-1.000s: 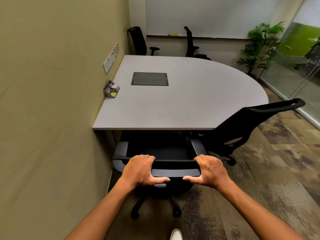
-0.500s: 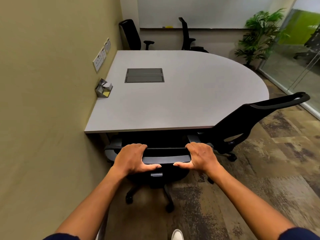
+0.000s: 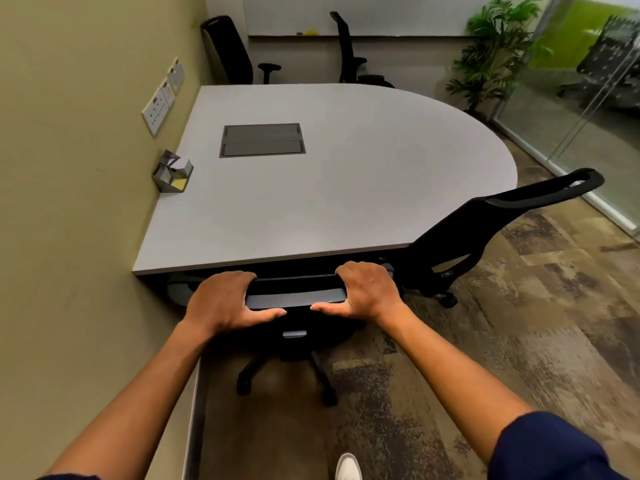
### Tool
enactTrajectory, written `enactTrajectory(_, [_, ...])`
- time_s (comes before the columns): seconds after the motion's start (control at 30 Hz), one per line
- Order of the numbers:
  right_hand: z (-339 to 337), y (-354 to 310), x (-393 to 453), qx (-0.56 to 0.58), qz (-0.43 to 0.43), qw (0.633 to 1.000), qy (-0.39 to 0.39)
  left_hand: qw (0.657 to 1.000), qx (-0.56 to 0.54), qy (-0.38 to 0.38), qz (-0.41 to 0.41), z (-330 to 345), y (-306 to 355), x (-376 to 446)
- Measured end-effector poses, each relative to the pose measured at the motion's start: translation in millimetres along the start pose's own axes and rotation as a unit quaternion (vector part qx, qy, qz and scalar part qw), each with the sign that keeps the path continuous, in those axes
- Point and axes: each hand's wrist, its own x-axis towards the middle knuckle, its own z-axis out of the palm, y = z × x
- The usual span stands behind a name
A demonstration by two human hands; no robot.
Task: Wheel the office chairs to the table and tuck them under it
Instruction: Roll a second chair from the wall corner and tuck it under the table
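Both hands grip the top rail of the near chair [image 3: 294, 299]. Left hand [image 3: 221, 303]: fingers curled over the front of the rail, thumb stretched along its rear face toward centre. Right hand [image 3: 367, 292]: same grip, mirrored, at the other end of the rail. The two thumbs point at each other, apart, with bare rail between them.

Near chair: backrest top sits just short of the straight edge of the table [image 3: 346, 188]; the seat is under the tabletop, in shadow (armrests only partly visible at either side). Base legs and casters stick out behind on the carpet [image 3: 519, 323].

Second chair [image 3: 485, 233] stands just right of the near one, at the point where the straight edge meets the curve. Its backrest leans away from the table to the right; seat hidden under the top.

Two more chairs at the far end: one [image 3: 230, 50] in the corner by the wall, one [image 3: 348, 46] seen side-on further right. Cannot tell how far under the table they are.

On the table: flush cable hatch [image 3: 262, 140], and a small metal holder [image 3: 173, 172] against the wall [image 3: 69, 168]. Socket plates [image 3: 162, 98] on the wall above. Plant [image 3: 491, 53] in the far right corner, beside the glass partition [image 3: 588, 116]. White shoe [image 3: 348, 467] at the bottom edge.
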Motion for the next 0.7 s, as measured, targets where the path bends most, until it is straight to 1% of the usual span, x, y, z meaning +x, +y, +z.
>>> enactTrajectory(0.1, [-1.7,13.4,8.5,-0.002,0.014,1.0,0.007,1.0,0.003,0.0,0.002,-0.9,3.7,19.9])
enactTrajectory(0.23, [0.3,19.3,17.9,0.0,0.01,1.0,0.021,1.0,0.0,-0.005,0.01,-2.4,-0.8,36.2])
enactTrajectory(0.47, [13.5,31.8,40.7,-0.002,0.003,1.0,0.017,1.0,0.012,-0.014,0.007,4.1,-7.8,58.4])
enactTrajectory(0.6, [13.7,50.9,53.3,-0.016,0.007,0.999,0.026,1.0,0.005,-0.01,0.016,3.8,-1.6,77.8])
enactTrajectory(0.7, [19.4,56.5,67.7,-0.017,0.008,1.0,0.012,1.0,0.001,-0.013,0.007,4.8,-5.8,86.6])
